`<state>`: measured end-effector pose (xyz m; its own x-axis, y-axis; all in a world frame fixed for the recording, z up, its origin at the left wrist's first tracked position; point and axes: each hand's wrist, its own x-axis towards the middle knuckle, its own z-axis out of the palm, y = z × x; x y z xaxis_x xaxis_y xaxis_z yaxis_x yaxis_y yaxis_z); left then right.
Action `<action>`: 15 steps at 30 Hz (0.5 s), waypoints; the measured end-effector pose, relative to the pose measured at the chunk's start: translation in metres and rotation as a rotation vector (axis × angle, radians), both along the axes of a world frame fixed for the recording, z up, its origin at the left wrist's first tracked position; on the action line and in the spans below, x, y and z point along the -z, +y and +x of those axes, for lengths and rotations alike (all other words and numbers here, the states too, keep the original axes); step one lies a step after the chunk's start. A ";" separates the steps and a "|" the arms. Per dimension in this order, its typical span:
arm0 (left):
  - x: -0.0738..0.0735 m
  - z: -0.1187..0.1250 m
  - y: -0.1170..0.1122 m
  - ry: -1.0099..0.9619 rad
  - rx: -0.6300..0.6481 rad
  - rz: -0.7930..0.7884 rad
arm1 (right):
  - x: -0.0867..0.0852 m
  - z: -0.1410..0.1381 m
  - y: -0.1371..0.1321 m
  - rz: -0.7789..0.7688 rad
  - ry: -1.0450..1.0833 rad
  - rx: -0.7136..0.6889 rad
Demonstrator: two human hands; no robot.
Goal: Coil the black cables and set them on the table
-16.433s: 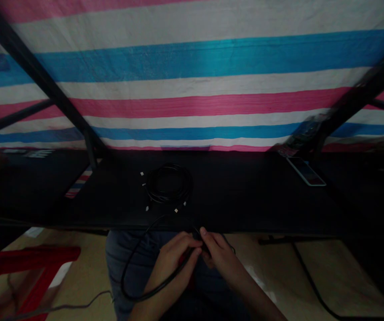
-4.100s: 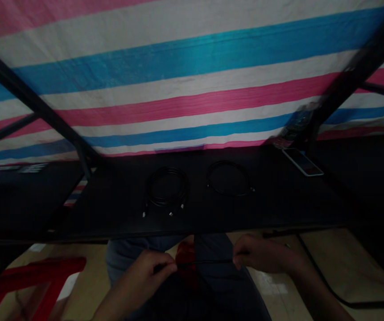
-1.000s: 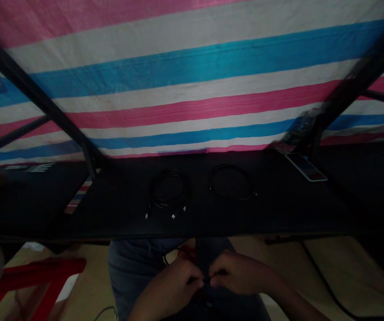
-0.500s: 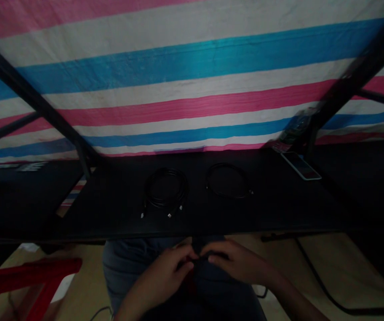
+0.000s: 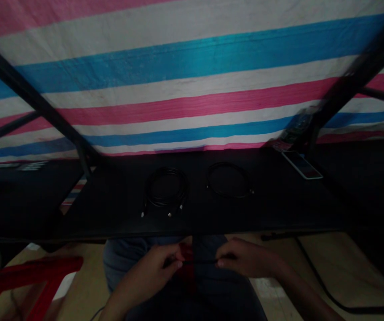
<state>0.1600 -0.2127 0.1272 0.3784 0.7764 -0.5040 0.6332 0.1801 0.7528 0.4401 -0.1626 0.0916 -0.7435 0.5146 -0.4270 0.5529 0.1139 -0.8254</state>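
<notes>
My left hand [image 5: 148,269] and my right hand [image 5: 247,258] hover above my lap, below the table's front edge. Between them runs a taut black cable [image 5: 200,262], pinched in the fingers of both hands. Its ends are hidden in my grip. Two black cables lie coiled on the black table [image 5: 265,209]: a thick bundle [image 5: 167,189] with several small connector ends, and a looser loop [image 5: 229,180] to its right. Neither hand touches them.
A smartphone [image 5: 301,165] lies at the table's back right, beside a plastic bottle [image 5: 297,127]. Dark metal frame bars cross a striped pink, white and blue tarp [image 5: 192,84]. A red stool [image 5: 27,267] stands low left; a black floor cable [image 5: 325,281] runs low right.
My hands have moved apart from close together, and a stretch of black cable now shows taut between them. The coils on the table have not moved.
</notes>
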 end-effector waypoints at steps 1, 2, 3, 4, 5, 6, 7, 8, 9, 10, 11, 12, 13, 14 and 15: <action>-0.001 0.005 0.000 -0.005 0.007 0.002 | -0.001 -0.006 -0.002 0.004 0.029 0.000; -0.003 0.010 -0.001 -0.023 0.020 -0.002 | -0.001 -0.011 -0.004 0.002 0.060 -0.009; -0.004 0.015 -0.001 -0.048 0.039 -0.013 | -0.001 -0.016 -0.006 -0.008 0.087 -0.025; -0.006 0.018 -0.001 -0.070 0.059 -0.028 | 0.000 -0.019 -0.007 -0.019 0.100 -0.040; -0.007 0.020 -0.001 -0.081 0.070 -0.038 | 0.001 -0.021 -0.006 -0.030 0.089 -0.058; -0.009 0.020 0.000 -0.079 0.070 -0.042 | 0.003 -0.021 -0.005 -0.044 0.057 -0.078; -0.009 0.019 0.000 -0.063 0.064 -0.042 | 0.004 -0.018 -0.002 -0.053 0.010 -0.092; -0.010 0.015 0.000 -0.038 0.053 -0.034 | 0.005 -0.015 0.001 -0.057 -0.046 -0.100; -0.009 0.011 0.001 -0.016 0.036 -0.022 | 0.006 -0.010 0.004 -0.052 -0.102 -0.102; -0.009 0.006 0.001 -0.002 0.017 -0.011 | 0.006 -0.005 0.007 -0.039 -0.145 -0.095; -0.008 0.002 0.001 0.003 -0.002 -0.004 | 0.005 -0.001 0.010 -0.020 -0.169 -0.083; -0.006 -0.001 0.001 0.004 -0.022 0.001 | 0.004 0.003 0.011 0.005 -0.177 -0.062; -0.005 -0.002 0.001 0.003 -0.043 0.009 | 0.003 0.004 0.011 0.031 -0.171 -0.040; -0.004 -0.002 0.000 0.000 -0.060 0.013 | 0.002 0.003 0.009 0.051 -0.149 -0.022; -0.003 0.000 -0.001 -0.003 -0.065 0.010 | 0.001 0.000 0.007 0.063 -0.111 -0.007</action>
<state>0.1599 -0.2133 0.1299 0.3282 0.8047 -0.4947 0.6179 0.2132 0.7568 0.4405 -0.1559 0.0901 -0.6973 0.5376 -0.4741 0.6395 0.1680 -0.7502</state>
